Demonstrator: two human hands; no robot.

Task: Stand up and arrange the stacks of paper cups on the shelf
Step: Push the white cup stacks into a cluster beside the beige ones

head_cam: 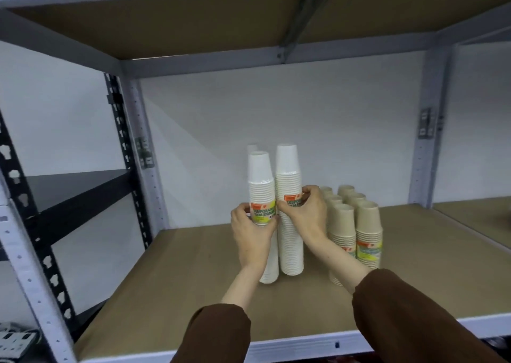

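Note:
Two tall stacks of white paper cups stand upright side by side on the brown shelf board [171, 293]. My left hand [253, 231] grips the left white stack [261, 185] around its green and orange label. Around the label of the right white stack [289, 174], the taller one, my right hand [304, 213] curls its fingers. The top of a third white stack [252, 147] peeks out behind them. To the right, several shorter stacks of tan paper cups [369, 232] stand upright in two rows.
The grey metal shelf above [249, 61] hangs low over the cup stacks. White uprights [143, 155] frame the bay on the left and right. A black shelf unit [72, 194] stands to the left. A power strip [16, 337] lies at the bottom left.

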